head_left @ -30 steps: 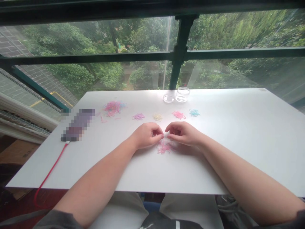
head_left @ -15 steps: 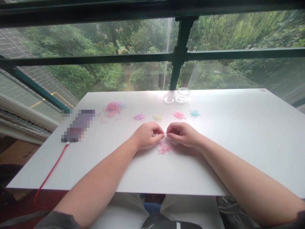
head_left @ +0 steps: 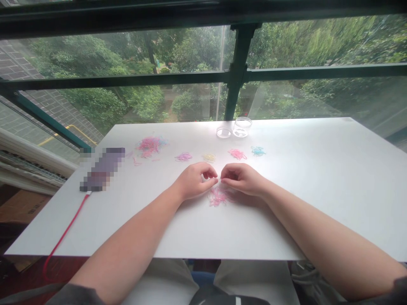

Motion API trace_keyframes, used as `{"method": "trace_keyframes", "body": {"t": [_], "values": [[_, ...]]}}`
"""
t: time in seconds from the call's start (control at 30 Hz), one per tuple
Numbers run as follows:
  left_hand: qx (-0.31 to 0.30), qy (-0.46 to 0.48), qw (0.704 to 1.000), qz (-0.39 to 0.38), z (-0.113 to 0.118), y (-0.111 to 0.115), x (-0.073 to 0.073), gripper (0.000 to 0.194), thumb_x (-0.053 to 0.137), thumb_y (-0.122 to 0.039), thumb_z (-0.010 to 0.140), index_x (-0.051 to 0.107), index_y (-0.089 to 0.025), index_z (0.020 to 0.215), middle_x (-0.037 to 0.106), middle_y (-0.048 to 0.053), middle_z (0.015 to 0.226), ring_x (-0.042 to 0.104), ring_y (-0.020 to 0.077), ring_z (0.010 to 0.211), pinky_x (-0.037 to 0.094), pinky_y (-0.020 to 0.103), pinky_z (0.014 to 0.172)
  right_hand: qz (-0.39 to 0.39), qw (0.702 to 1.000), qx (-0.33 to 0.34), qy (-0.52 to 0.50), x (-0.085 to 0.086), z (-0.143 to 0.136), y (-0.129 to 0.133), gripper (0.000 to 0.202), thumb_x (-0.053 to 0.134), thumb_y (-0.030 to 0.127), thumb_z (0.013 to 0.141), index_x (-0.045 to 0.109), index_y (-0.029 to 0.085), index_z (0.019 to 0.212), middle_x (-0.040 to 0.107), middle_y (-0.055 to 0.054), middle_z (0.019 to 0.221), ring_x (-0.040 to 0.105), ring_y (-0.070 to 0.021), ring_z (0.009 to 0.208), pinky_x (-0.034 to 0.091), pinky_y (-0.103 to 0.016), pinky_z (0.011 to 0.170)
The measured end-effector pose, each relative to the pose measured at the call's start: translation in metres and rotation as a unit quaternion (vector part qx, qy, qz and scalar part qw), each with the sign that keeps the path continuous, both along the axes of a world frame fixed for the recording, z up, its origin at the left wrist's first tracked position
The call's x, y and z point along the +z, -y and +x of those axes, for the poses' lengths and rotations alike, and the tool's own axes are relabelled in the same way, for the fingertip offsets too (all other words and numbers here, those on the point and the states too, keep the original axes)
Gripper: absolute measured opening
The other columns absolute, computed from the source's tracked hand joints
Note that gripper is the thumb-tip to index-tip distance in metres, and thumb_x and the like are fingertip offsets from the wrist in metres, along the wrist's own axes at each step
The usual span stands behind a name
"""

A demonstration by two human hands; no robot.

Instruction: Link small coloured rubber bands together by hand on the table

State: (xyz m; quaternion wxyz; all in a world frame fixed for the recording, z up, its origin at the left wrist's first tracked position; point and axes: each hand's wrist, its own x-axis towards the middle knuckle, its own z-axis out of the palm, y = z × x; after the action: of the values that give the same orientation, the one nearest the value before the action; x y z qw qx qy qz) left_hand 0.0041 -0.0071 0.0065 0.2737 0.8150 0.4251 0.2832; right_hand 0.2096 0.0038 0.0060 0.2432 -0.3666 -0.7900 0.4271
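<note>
My left hand (head_left: 199, 180) and my right hand (head_left: 241, 180) face each other over the middle of the table, each in a pinch with the fingertips almost meeting. Whatever lies between the fingertips is too small and pale to make out. Just below them is a loose heap of pink and pale rubber bands (head_left: 218, 197). Beyond the hands runs a row of small sorted piles: purple bands (head_left: 183, 156), yellow bands (head_left: 209, 157), pink bands (head_left: 237, 153) and blue bands (head_left: 258, 151).
A larger mixed pile of bands (head_left: 149, 146) lies at the back left. A clear round jar (head_left: 242, 128) and its lid (head_left: 224, 133) stand near the far edge of the white table (head_left: 318, 182). At left is a blurred-out phone (head_left: 103, 169) with a red cable (head_left: 68, 233).
Both hands keep their pinch above the heap, nearly still. The whole view has shifted slightly; the piles and the jar stay in their places.
</note>
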Motion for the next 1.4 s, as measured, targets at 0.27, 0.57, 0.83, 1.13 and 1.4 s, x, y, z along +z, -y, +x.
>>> {"method": "trace_keyframes", "body": {"t": [0.27, 0.57, 0.83, 1.13, 1.4], "values": [[0.004, -0.016, 1.0, -0.016, 0.0006, 0.0007, 0.0004, 0.011, 0.057, -0.026, 0.077, 0.063, -0.017, 0.076, 0.062, 0.001, 0.075, 0.056, 0.0116, 0.068, 0.043, 0.022, 0.06, -0.008, 1.0, 0.004, -0.005, -0.0015, 0.0007, -0.0013, 0.006, 0.056, 0.022, 0.076, 0.056, 0.016, 0.077, 0.048, 0.003, 0.058, 0.043, -0.0083, 0.052, 0.034, -0.021, 0.049], [0.003, -0.021, 0.999, -0.031, 0.0007, 0.001, -0.0006, 0.011, 0.057, -0.026, 0.077, 0.063, -0.017, 0.076, 0.063, 0.001, 0.074, 0.056, 0.0109, 0.067, 0.043, 0.021, 0.059, -0.013, 1.0, 0.009, -0.022, 0.0003, 0.0006, -0.0005, 0.006, 0.056, 0.021, 0.077, 0.056, 0.015, 0.076, 0.05, 0.002, 0.061, 0.043, -0.0089, 0.054, 0.035, -0.022, 0.05], [-0.003, -0.017, 0.999, -0.036, 0.0016, 0.0022, 0.0004, 0.01, 0.056, -0.025, 0.076, 0.063, -0.017, 0.075, 0.063, 0.001, 0.074, 0.056, 0.0112, 0.067, 0.043, 0.021, 0.059, -0.004, 1.0, 0.004, -0.022, -0.0001, -0.0001, -0.0009, 0.003, 0.053, 0.017, 0.075, 0.053, 0.016, 0.072, 0.046, 0.004, 0.06, 0.041, -0.0081, 0.053, 0.033, -0.021, 0.05], [-0.016, -0.007, 0.999, -0.044, 0.0032, 0.0026, 0.0017, 0.01, 0.055, -0.024, 0.077, 0.061, -0.017, 0.074, 0.063, 0.001, 0.075, 0.055, 0.0109, 0.067, 0.042, 0.021, 0.058, 0.022, 1.0, -0.012, -0.01, 0.0027, -0.0014, 0.0014, 0.006, 0.049, 0.013, 0.074, 0.048, 0.017, 0.07, 0.045, 0.004, 0.062, 0.04, -0.0086, 0.056, 0.034, -0.022, 0.053], [-0.034, -0.002, 0.998, -0.049, 0.0032, 0.0018, 0.0037, 0.009, 0.053, -0.023, 0.078, 0.059, -0.016, 0.074, 0.061, 0.001, 0.074, 0.054, 0.011, 0.068, 0.042, 0.021, 0.059, 0.068, 0.997, -0.029, -0.01, 0.0028, -0.0029, 0.0019, 0.009, 0.048, 0.011, 0.073, 0.045, 0.018, 0.068, 0.043, 0.004, 0.061, 0.037, -0.0086, 0.055, 0.032, -0.022, 0.052]]}}
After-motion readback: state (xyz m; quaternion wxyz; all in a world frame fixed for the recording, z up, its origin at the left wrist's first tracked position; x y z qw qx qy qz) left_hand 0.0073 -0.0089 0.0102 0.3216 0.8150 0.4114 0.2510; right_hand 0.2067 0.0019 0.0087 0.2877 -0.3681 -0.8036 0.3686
